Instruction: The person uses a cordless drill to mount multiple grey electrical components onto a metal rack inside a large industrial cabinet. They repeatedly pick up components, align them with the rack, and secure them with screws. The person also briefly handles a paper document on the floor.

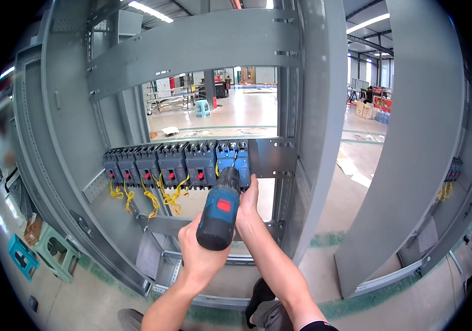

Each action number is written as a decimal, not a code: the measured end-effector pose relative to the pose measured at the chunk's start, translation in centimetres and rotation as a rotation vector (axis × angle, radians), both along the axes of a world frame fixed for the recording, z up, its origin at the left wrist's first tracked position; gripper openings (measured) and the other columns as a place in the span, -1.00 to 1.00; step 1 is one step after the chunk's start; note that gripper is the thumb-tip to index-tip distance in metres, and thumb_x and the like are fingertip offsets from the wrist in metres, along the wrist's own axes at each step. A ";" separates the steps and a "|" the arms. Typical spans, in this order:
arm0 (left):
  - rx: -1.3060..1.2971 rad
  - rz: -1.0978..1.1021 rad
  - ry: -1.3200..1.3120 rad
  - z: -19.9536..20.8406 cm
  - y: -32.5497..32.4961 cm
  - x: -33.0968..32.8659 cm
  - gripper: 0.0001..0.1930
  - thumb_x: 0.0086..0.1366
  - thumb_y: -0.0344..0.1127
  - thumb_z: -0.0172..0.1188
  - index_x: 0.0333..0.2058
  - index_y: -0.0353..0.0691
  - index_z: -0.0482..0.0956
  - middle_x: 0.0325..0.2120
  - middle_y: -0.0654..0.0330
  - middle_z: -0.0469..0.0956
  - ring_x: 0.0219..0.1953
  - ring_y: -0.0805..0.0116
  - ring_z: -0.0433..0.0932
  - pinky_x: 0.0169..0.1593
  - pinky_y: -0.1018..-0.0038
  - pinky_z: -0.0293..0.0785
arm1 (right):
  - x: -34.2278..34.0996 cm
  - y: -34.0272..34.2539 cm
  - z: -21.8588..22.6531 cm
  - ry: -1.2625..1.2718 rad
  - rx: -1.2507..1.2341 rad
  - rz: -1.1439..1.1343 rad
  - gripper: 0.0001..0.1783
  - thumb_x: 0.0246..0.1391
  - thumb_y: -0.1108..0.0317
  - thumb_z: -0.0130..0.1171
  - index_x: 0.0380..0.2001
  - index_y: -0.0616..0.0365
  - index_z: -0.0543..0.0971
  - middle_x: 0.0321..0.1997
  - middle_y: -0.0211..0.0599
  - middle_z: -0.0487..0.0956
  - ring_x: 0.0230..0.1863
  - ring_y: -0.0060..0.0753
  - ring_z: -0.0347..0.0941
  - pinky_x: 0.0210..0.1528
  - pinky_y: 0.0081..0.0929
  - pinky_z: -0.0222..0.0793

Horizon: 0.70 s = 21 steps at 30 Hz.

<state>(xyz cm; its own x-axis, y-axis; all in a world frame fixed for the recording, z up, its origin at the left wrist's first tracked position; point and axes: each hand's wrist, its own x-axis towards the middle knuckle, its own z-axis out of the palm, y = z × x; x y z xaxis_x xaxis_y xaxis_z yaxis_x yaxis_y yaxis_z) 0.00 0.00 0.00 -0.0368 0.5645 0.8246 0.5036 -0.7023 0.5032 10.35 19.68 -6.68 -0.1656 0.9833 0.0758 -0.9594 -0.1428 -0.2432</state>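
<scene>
My left hand is closed round the grip of a blue and black cordless drill with a red patch. The drill points up and away, its bit at the top of a blue circuit breaker. My right hand grips the breaker's lower right edge, thumb along its side; the drill partly hides the fingers. To the left, several dark grey circuit breakers with red switches stand in a row on the same crossplate. Yellow wires hang in coils below them.
A grey metal cabinet frame surrounds the work, with an upper crossplate and a right upright. Bare crossplate shows right of the blue breaker. Green stools stand at lower left. Another cabinet panel rises at right.
</scene>
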 end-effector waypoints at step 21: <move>-0.322 -0.066 -0.481 -11.9 -4.6 -3.3 -0.86 0.14 -0.40 0.36 -0.49 -0.29 0.57 -0.67 0.32 0.51 -0.64 0.55 0.47 -0.51 0.54 0.37 | 0.2 -3.8 3.0 -0.232 -0.116 -0.094 -0.35 0.22 -0.28 -0.25 -0.12 0.11 0.44 -0.29 -0.18 0.47 -0.35 -0.25 0.36 -0.42 -0.40 0.24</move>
<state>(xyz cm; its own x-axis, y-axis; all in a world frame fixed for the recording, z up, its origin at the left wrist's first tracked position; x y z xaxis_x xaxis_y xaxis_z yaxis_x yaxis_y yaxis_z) -3.31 -4.63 -11.89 -0.3211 0.7976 0.5105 0.1254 -0.4985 0.8578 10.58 15.92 -3.69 -0.0728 0.9950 -0.0677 -0.8904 -0.0954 -0.4451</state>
